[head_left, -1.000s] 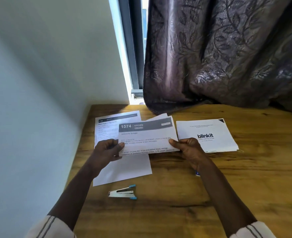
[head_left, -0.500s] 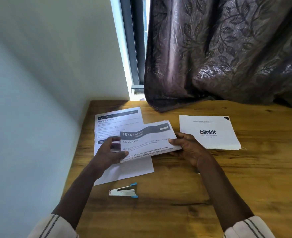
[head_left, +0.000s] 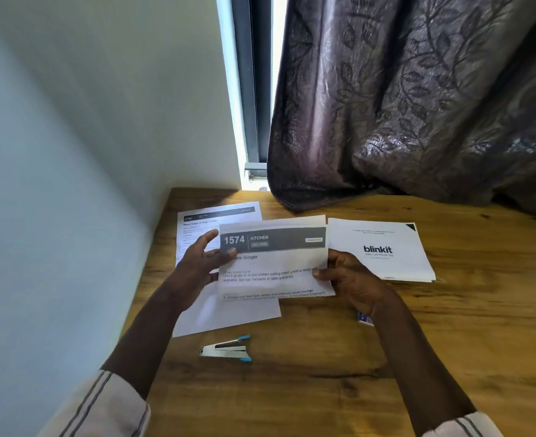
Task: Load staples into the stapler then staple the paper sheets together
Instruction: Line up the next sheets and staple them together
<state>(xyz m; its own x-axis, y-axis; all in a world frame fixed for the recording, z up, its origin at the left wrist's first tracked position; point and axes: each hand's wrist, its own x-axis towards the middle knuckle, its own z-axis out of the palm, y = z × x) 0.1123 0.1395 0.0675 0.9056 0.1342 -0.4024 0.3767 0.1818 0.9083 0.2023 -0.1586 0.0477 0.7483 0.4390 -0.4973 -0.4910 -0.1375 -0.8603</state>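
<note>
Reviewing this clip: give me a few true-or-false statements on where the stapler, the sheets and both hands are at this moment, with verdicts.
1. The stapler lies on the table, in neither hand. True.
2. The right hand holds the blinkit sheet. False: it pinches the right edge of the 1574 sheet; the blinkit sheet lies flat on the table.
3. The left hand touches the 1574 sheet's left edge. True.
4. The curtain covers the whole window. False: a strip of window shows to its left.
</note>
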